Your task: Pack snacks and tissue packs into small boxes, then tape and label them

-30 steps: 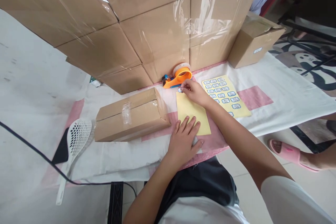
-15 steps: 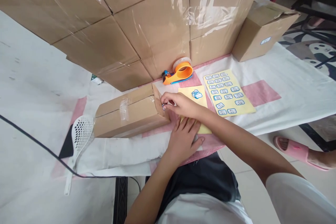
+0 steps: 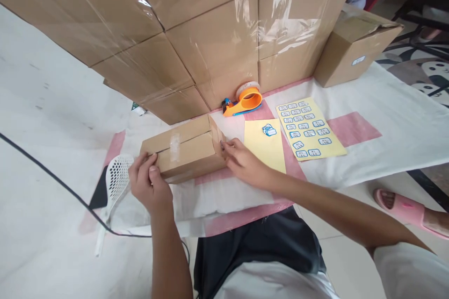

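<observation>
A long cardboard box [image 3: 185,154], its top seam crossed by a short strip of clear tape, lies on the cloth-covered table. My left hand [image 3: 149,182] is closed around the box's left end, fingers on the top edge. At the right end face, my right hand [image 3: 245,161] pinches a small sticker against the cardboard; the fingers hide most of it. Beside that hand lies a yellow backing sheet [image 3: 257,145] with a few overlapped blue-edged stickers [image 3: 269,130]. Farther right is a fuller sticker sheet [image 3: 308,128] with rows of such labels.
A wall of taped cardboard boxes [image 3: 217,51] stands behind, with an orange tape dispenser [image 3: 247,100] at its foot. Another labelled box [image 3: 354,46] is at the back right. A white perforated scoop [image 3: 117,177] and a black cable [image 3: 63,189] are at the left.
My left hand has moved left from the yellow sheet onto the box's left end. My right hand stays at the right end face, its fingers now closer against it.
</observation>
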{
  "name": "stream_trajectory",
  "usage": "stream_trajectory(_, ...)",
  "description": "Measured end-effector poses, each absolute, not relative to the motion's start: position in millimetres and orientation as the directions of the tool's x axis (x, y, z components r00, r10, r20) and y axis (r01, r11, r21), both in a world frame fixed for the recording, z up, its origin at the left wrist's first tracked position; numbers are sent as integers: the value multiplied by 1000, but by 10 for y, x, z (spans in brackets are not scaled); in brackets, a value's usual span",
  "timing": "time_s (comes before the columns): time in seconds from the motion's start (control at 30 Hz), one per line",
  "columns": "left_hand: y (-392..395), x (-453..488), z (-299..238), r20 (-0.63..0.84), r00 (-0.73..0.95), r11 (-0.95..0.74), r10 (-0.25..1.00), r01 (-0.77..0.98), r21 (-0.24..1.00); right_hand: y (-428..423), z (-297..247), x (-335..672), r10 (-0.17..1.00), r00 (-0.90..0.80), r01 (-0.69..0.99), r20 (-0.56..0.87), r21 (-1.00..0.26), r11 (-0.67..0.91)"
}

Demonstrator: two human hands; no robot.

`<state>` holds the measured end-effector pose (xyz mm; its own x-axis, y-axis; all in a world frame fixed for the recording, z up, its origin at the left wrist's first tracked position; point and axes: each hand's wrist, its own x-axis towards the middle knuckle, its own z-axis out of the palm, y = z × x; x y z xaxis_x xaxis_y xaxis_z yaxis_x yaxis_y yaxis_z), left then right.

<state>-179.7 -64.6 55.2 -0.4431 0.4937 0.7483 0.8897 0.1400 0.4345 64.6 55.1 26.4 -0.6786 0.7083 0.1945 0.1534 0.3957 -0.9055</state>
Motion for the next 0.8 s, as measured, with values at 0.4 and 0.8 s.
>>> stream_trajectory(0.4, -678, -1830, 421, 799, -447, 25, 403, 878, 478, 219, 242, 438, 791, -606, 456, 84, -778, 432)
stream_trajectory(0.8, -787, -1495, 491, 788, -491, -164, 372, 800, 577, 287, 248, 852, 571, -610, 118, 550, -649, 752)
